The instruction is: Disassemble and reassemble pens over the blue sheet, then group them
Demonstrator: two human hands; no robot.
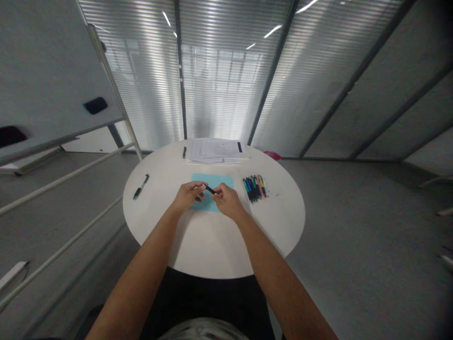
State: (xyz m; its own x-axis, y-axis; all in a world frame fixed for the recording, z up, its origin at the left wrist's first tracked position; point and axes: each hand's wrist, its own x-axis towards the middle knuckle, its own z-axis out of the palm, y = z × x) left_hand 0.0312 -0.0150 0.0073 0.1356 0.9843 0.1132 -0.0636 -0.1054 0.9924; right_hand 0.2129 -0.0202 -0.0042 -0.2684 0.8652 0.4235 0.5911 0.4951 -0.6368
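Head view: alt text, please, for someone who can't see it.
The left hand and right hand hold a dark pen over a blue sheet on a round table. More pens lie to the right, papers beyond.

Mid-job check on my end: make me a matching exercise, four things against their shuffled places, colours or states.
1. Right hand
2. Pen row
3. Paper stack
4. Mid-table sheet

A. Far side of the table
B. Light blue
C. Holding a dark pen
D. Right side of the table

Pairs: 1-C, 2-D, 3-A, 4-B
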